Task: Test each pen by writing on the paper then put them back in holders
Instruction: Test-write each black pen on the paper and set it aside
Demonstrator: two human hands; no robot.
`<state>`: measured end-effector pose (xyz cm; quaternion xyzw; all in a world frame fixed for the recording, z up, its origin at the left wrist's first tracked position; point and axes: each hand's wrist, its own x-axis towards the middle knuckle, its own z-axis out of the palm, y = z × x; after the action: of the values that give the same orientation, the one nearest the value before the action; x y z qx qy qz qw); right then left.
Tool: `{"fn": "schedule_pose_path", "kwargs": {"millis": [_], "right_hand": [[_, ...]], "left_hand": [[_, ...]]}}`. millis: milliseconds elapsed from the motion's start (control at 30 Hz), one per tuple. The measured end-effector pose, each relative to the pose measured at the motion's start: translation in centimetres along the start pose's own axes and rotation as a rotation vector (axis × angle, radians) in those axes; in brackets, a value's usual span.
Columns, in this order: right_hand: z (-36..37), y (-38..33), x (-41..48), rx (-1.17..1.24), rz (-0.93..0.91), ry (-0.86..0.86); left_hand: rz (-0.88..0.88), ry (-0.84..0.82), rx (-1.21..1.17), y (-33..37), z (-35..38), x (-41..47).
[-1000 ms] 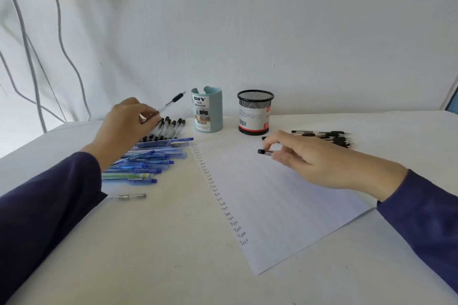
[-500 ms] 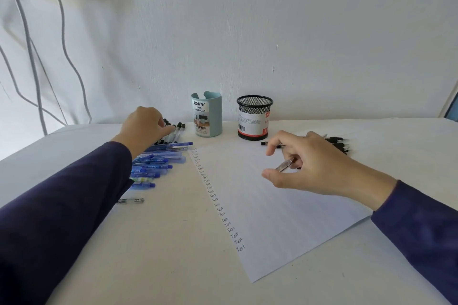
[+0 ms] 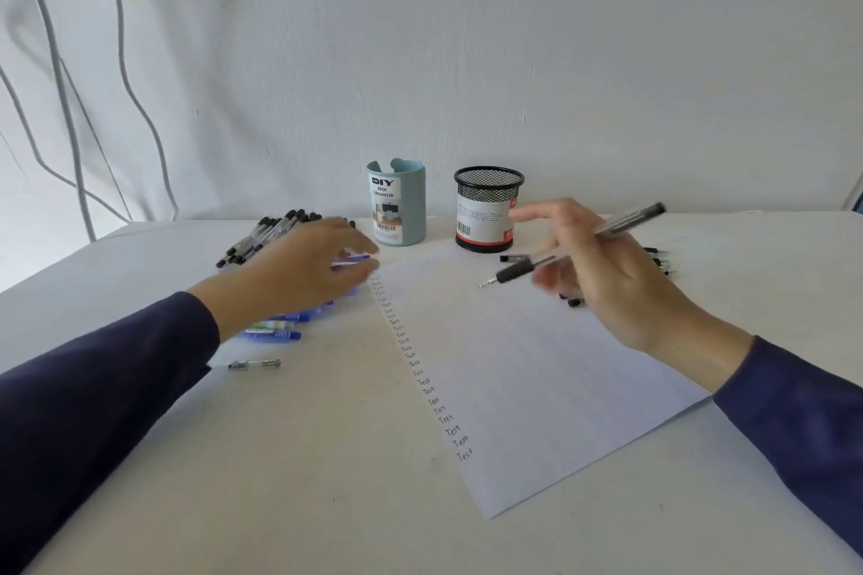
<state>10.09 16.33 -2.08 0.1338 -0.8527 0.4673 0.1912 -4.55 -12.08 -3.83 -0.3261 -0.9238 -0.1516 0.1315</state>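
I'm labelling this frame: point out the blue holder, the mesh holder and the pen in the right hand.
blue holder [image 3: 413, 210]: head view, its bare wall.
mesh holder [image 3: 489, 188]: head view, its black mesh.
pen [image 3: 513, 271]: head view, its black grip.

White table [image 3: 327, 458]: paper [image 3: 537, 364], two holders [image 3: 397, 205], loose pens [image 3: 271, 236].

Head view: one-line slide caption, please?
Right hand holds a pen above the paper; left hand over the blue pens.
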Motion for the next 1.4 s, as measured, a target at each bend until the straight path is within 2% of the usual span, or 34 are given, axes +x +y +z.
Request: {"fn": "schedule_pose_path", "kwargs": {"millis": [133, 233, 300, 500, 633, 767, 967, 1400], "right_hand": [[1.3, -0.7, -0.4, 0.238, 0.258, -0.179], [2.1, -1.1, -0.8, 0.460, 0.364, -0.374], [2.4, -1.2, -1.2, 0.442, 0.371, -0.463], [4.1, -2.2, -2.3, 0.212, 0.258, -0.347], [5.7, -2.7, -3.9, 0.256, 0.217, -0.291], [6.8, -3.0, -5.0, 0.193, 0.184, -0.266], [7.2, -3.0, -5.1, 0.136, 0.184, -0.240], [7.5, -3.4, -5.2, 0.134, 0.178, -0.298]], "left_hand": [[0.119, -0.156, -0.005, 3.8, 1.3, -2.9], [0.080, -0.227, 0.106, 4.8, 2.1, -3.8], [0.055, -0.231, 0.128, 4.8, 2.5, -4.0], [0.060, -0.244, 0.149, 4.6, 2.8, -4.0], [0.054, -0.261, 0.137, 4.7, 2.7, -4.0], [0.047, -0.267, 0.127, 4.8, 2.7, -4.2], [0.038, -0.268, 0.115, 4.8, 2.6, -4.3], [0.041, -0.283, 0.119, 4.5, 2.6, -4.3]]}}
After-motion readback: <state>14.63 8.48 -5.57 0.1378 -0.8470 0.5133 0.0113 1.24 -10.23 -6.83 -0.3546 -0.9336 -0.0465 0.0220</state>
